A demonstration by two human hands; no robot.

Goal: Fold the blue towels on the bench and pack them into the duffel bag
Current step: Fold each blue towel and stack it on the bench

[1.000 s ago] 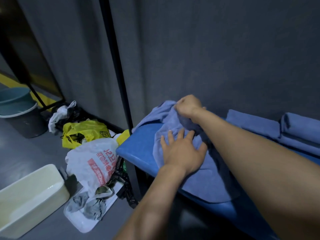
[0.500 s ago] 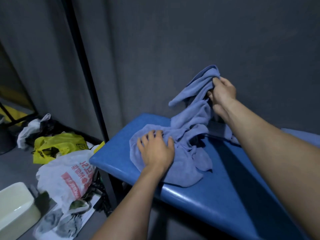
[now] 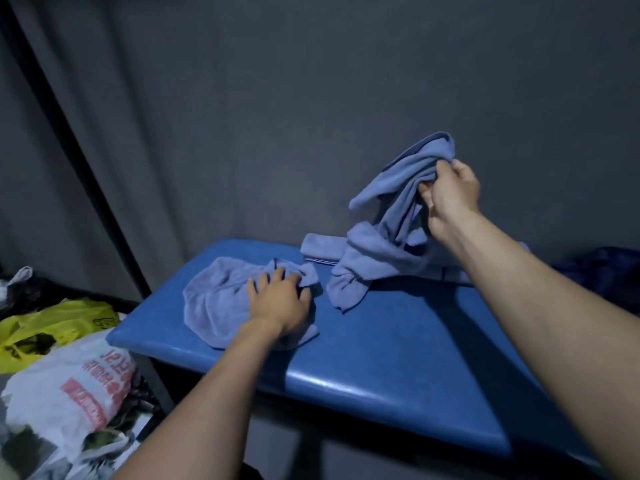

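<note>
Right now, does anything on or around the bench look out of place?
Nothing damaged. Both towels are bunched, not folded: one under the left hand, one lifted by the right hand. Plastic bags lie heaped on the floor left of the bench. No duffel bag is in view.

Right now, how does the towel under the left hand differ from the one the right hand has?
The towel under the left hand lies crumpled on the bench, while the lifted towel hangs bunched, only its lower end resting on the bench. The left hand grips a bunch of its towel down on the bench; the right hand grips its towel's upper part in the air. Both are blue and unfolded.
</note>
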